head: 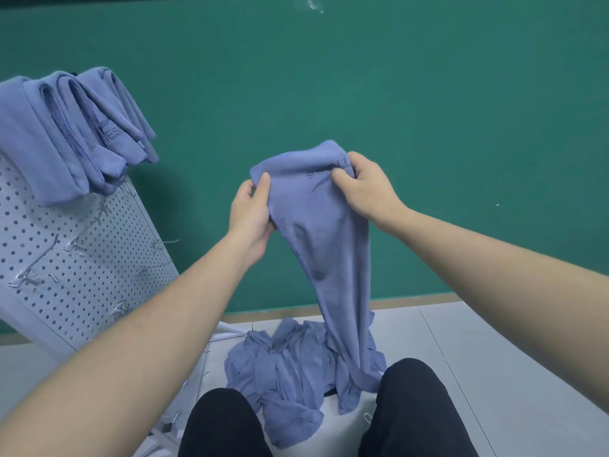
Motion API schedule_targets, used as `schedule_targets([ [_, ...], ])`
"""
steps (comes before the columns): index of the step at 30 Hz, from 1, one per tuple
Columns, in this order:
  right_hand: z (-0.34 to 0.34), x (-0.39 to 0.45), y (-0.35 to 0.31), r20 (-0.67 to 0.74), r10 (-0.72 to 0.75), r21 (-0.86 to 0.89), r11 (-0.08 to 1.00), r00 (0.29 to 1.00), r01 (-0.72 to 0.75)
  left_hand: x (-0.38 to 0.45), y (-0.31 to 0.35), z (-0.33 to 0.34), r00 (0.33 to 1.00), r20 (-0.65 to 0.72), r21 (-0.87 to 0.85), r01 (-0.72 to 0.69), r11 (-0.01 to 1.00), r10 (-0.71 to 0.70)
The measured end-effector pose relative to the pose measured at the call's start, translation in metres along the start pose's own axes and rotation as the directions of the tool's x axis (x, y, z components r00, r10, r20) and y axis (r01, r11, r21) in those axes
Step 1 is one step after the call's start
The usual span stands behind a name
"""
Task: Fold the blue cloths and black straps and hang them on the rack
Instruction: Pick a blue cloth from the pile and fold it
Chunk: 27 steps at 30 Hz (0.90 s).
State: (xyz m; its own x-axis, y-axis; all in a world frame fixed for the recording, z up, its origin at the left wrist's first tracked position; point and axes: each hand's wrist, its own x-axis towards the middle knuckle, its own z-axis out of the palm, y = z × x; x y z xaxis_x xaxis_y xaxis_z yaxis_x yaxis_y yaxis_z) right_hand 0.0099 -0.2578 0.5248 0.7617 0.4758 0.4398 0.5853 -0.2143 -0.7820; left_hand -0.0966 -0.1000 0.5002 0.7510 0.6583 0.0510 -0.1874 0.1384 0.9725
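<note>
Folded cloths [66, 133] are already draped over the rack [82, 252]. One blue cloth [316, 232] is held up, its top edge pinched by left grip [252, 209] and right grip [365, 189]; a pile [280, 374] on the floor remains unfolded.

The picture's left edge is cutting off the perforated rack [82, 258] and its folded cloths [66, 133]; the hanging blue cloth [323, 245] is hiding part of the floor pile [280, 374]; its embossed lettering is staying unreadable
</note>
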Motion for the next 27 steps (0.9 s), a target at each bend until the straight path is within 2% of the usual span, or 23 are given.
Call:
schedule_targets([
  [3,0.001,0.003,-0.002,0.082,0.062,0.110,0.991,0.995,-0.070,-0.001,-0.003,0.001,0.976,0.172,-0.103,0.150,0.983,-0.131],
  [5,0.001,0.006,-0.003,0.119,0.099,0.156,0.981,0.988,-0.117,-0.007,-0.009,0.000,0.936,0.311,-0.100,0.207,0.973,-0.167],
  [11,-0.005,0.012,0.000,0.146,0.247,0.188,0.944,0.958,-0.272,-0.029,-0.052,0.001,0.856,0.478,-0.037,0.245,0.969,-0.199],
  [15,-0.006,0.006,0.008,0.181,0.431,0.295,0.834,0.884,-0.467,-0.034,-0.048,0.013,0.903,0.385,-0.003,0.206,0.979,-0.189],
  [17,-0.008,0.000,0.011,0.285,0.507,0.357,0.731,0.813,-0.582,-0.031,-0.042,0.015,0.926,0.331,-0.040,0.203,0.978,-0.179],
  [19,-0.009,-0.007,0.017,0.466,0.490,0.327,0.678,0.736,-0.658,-0.028,-0.039,0.015,0.932,0.313,-0.068,0.214,0.975,-0.182],
  [22,-0.009,-0.020,0.027,0.606,0.447,0.193,0.720,0.658,-0.667,-0.021,-0.036,0.013,0.944,0.260,-0.091,0.233,0.968,-0.203],
  [24,-0.008,-0.028,0.031,0.636,0.400,0.119,0.794,0.660,-0.596,-0.017,-0.035,0.011,0.953,0.205,-0.072,0.241,0.968,-0.222],
  [27,-0.007,-0.032,0.033,0.570,0.348,0.108,0.866,0.744,-0.488,-0.012,-0.034,0.003,0.962,0.164,-0.039,0.230,0.972,-0.221],
])
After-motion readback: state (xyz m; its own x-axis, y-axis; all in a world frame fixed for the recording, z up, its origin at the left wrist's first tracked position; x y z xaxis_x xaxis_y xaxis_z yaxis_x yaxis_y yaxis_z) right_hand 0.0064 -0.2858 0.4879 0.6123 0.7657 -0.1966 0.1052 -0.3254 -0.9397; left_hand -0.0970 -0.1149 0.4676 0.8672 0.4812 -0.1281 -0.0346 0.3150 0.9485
